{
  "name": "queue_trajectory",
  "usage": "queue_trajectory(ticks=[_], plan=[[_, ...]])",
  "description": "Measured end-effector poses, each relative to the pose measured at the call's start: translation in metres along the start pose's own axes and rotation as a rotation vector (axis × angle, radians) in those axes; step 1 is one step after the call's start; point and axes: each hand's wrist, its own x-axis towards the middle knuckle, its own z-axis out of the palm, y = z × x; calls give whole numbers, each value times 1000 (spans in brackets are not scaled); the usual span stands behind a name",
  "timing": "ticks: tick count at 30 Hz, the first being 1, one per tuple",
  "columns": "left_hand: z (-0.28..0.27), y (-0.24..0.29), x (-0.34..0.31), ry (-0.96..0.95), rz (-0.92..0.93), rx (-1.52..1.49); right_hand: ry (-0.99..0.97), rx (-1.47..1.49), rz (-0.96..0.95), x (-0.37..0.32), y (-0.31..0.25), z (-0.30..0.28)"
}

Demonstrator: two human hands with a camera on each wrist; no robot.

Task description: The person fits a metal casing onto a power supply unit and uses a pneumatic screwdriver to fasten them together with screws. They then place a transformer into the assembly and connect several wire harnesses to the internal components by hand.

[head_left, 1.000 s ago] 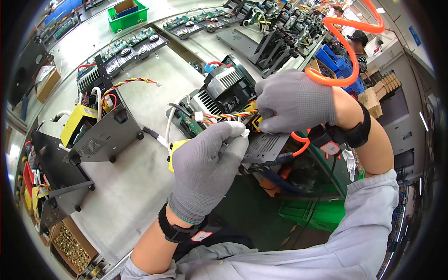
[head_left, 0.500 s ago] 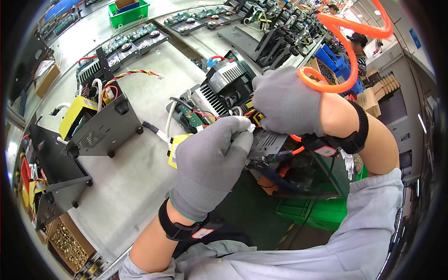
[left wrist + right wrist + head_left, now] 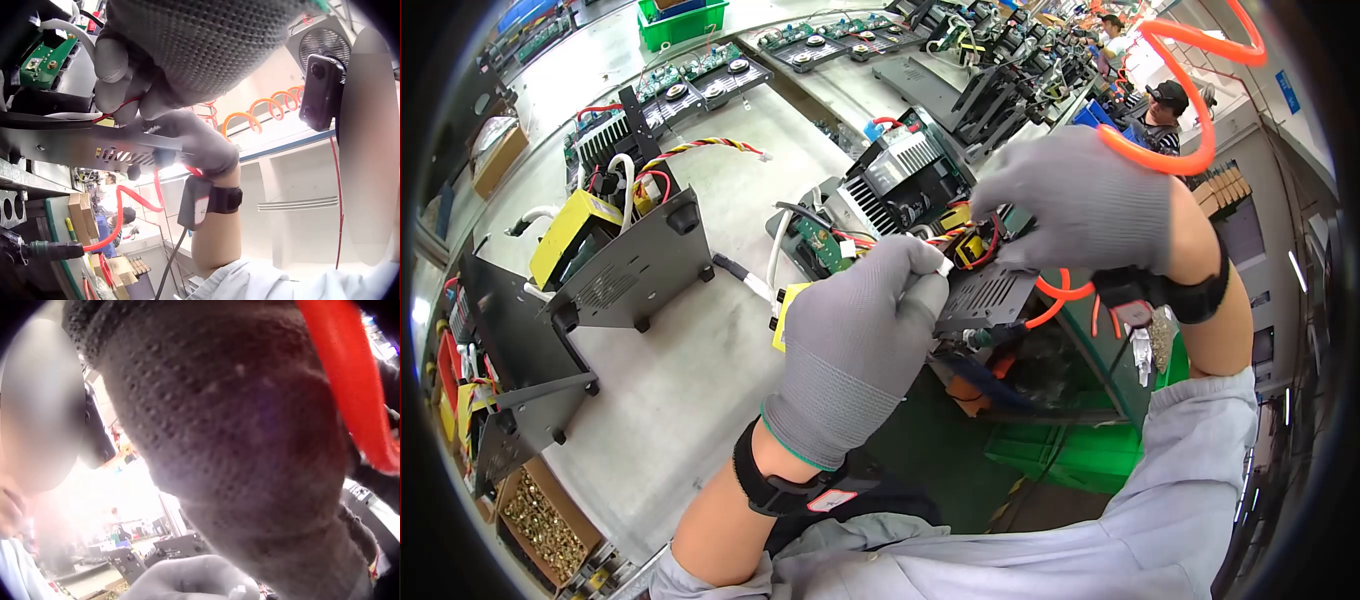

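Observation:
My gloved left hand (image 3: 855, 345) pinches a small white piece (image 3: 944, 267) between thumb and forefinger, at the near side of an opened black device with a finned heatsink (image 3: 865, 207). Over the device's right side is my right hand (image 3: 1090, 205), its thumb and fingers apart with red wires and a yellow part (image 3: 970, 248) visible between them. A slotted dark panel (image 3: 990, 297) lies below that hand. In the left wrist view the left fingers (image 3: 112, 62) are curled near a thin red wire. The right wrist view shows mostly the right glove (image 3: 237, 437).
Similar devices with dark panels (image 3: 640, 265) stand at the left of the table (image 3: 690, 400). An orange coiled hose (image 3: 1190, 90) hangs by the right arm. Circuit-board assemblies (image 3: 700, 90) and a green bin (image 3: 685, 25) are farther back. A carton of small metal parts (image 3: 545, 520) sits lower left.
The right hand has moved back to the right and its curled fingers have spread, uncovering the yellow part and red wires. The left hand keeps its pinch on the white piece.

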Motion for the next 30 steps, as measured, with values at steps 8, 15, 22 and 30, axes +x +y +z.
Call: queue_trajectory(ticks=[8, 15, 22, 30], plan=[[-14, 15, 20, -98, -396, -355, 10, 620, -94, -4, -15, -7], [-36, 12, 38, -107, -454, -344, -513, 326, -420, 26, -52, 16], [12, -7, -10, -72, -256, -139, -149, 819, -86, 6, 14, 5], [-4, 11, -18, 114, -266, -498, 12, 14, -156, 12, -9, 20]])
